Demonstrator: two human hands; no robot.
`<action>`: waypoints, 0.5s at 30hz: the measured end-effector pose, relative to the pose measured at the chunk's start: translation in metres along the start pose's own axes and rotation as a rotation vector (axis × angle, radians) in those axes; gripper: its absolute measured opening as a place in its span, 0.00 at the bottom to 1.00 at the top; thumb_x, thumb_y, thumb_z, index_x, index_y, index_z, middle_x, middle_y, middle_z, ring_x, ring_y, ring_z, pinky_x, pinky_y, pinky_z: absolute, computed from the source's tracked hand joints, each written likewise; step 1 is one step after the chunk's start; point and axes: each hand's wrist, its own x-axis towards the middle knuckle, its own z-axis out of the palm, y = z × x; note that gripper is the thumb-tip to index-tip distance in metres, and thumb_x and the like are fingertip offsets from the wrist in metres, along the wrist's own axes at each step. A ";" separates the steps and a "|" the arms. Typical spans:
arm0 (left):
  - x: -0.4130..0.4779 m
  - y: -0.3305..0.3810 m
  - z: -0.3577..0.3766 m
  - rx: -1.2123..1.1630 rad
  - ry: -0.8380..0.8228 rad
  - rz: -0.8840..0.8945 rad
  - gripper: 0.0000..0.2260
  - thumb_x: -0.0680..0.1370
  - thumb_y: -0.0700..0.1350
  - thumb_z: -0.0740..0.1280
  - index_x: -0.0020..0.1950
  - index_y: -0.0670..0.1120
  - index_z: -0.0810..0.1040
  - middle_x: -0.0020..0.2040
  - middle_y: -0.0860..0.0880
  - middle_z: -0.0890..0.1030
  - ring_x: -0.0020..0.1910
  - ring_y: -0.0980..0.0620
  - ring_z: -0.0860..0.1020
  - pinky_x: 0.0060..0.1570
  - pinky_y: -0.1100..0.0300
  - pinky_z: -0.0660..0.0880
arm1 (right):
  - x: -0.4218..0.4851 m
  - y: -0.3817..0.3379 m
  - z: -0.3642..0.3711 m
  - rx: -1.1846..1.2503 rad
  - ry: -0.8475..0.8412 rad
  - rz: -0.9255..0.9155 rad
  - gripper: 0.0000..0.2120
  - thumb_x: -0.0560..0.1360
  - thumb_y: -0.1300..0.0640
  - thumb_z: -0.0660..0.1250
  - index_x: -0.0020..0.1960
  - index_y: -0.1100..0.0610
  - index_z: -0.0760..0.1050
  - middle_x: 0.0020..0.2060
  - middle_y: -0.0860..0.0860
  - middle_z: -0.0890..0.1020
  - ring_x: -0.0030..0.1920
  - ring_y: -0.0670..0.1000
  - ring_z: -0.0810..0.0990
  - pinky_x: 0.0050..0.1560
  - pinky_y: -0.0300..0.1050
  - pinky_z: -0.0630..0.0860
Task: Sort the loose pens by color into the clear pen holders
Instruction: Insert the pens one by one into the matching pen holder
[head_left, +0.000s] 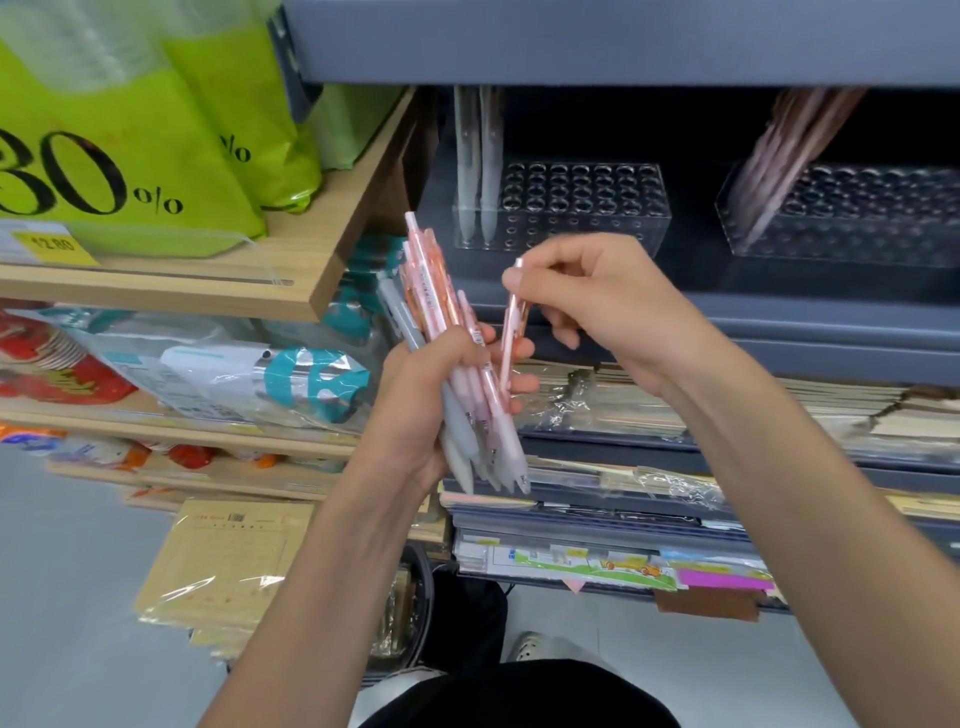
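Green bags (130, 156): stood on the wooden shelf (311, 280) at far left, printed with "30 %".
My left hand (415, 415): fingers were curled round a bundle of pens (462, 364), clamped on it at mid-length.
Bundle of pens: mostly pink with some grey and white barrels; it was tilted, tips down, clicker ends up and leaning left.
Pink pen (511, 332): stood nearly upright just beside the bundle, its lower end at my left fingertips.
My right hand (597, 306): thumb and forefinger pinched the upper end of the pink pen; the other fingers were curled under.
Left holder (576, 208): clear, on the grey shelf (779, 332) behind my hands; two white pens (478, 171) stood in its left end.
Right holder (872, 223): clear, well apart on the same shelf; a cluster of pinkish pens (779, 156) leaned in its left end, blurred.
Wrapped notebooks (597, 400): lay stacked on the shelves below.
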 end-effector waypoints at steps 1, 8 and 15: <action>0.001 0.001 0.001 -0.014 0.015 0.011 0.12 0.67 0.38 0.65 0.49 0.38 0.75 0.44 0.39 0.86 0.37 0.43 0.85 0.32 0.57 0.81 | -0.001 0.002 -0.002 0.009 0.008 -0.025 0.05 0.74 0.57 0.72 0.43 0.59 0.82 0.31 0.49 0.78 0.30 0.51 0.70 0.26 0.41 0.68; 0.004 0.010 0.003 -0.118 0.109 0.083 0.05 0.71 0.37 0.63 0.46 0.42 0.75 0.32 0.48 0.80 0.32 0.48 0.83 0.34 0.57 0.81 | -0.010 0.009 -0.016 0.258 0.175 -0.195 0.03 0.78 0.59 0.66 0.46 0.57 0.78 0.33 0.48 0.81 0.32 0.49 0.72 0.32 0.42 0.69; 0.005 0.007 0.009 0.062 0.093 0.058 0.11 0.64 0.38 0.68 0.45 0.41 0.78 0.33 0.45 0.80 0.28 0.49 0.78 0.30 0.59 0.77 | -0.011 -0.004 -0.030 0.459 0.369 -0.283 0.05 0.82 0.61 0.56 0.48 0.57 0.69 0.33 0.58 0.84 0.27 0.53 0.78 0.26 0.43 0.74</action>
